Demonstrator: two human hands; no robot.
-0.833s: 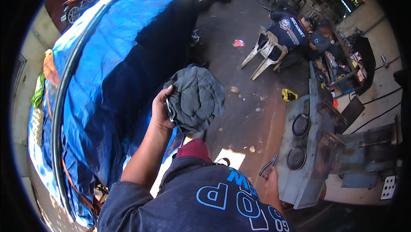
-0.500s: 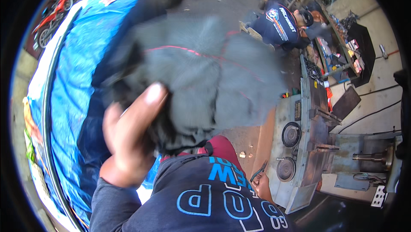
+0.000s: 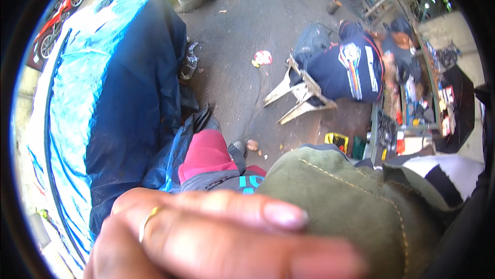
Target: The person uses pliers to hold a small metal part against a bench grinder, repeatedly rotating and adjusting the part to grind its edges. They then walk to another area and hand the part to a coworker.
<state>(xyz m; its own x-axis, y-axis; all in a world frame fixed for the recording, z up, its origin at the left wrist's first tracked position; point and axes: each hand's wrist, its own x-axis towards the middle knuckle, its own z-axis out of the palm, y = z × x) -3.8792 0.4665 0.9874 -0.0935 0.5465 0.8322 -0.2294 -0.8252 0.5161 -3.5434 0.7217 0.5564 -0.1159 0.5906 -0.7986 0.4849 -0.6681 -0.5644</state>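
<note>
One left hand (image 3: 175, 240), so judged from its entry at the lower left, lay stretched across the lower edge of my remote view, a slim ring (image 3: 147, 224) on one finger. An olive-green cloth hat (image 3: 319, 201), as its domed shape suggested, occupied the lower right, very near the camera and partly behind the fingertips (image 3: 285, 215); whether these were clamped on it or merely overlapped it I could not tell. No right hand was in sight. I judged the fabric light, pliant and unlikely to slip or break, though apt to fold; the stitched seam (image 3: 340, 178) appeared the firmer line, and a pinch at the border would have served best. Leftward, the blue tarpaulin (image 3: 134, 93) bounded movement with a loose, sagging edge. Ahead, a strip of dark floor (image 3: 232, 31) offered room, interrupted by a crumpled red-and-white wrapper (image 3: 263, 57). To the right, a plastic chair (image 3: 309, 87), a seated co-worker (image 3: 332, 73) and a cluttered workbench (image 3: 432, 86) narrowed that room, so I considered the middle the safer channel.
</note>
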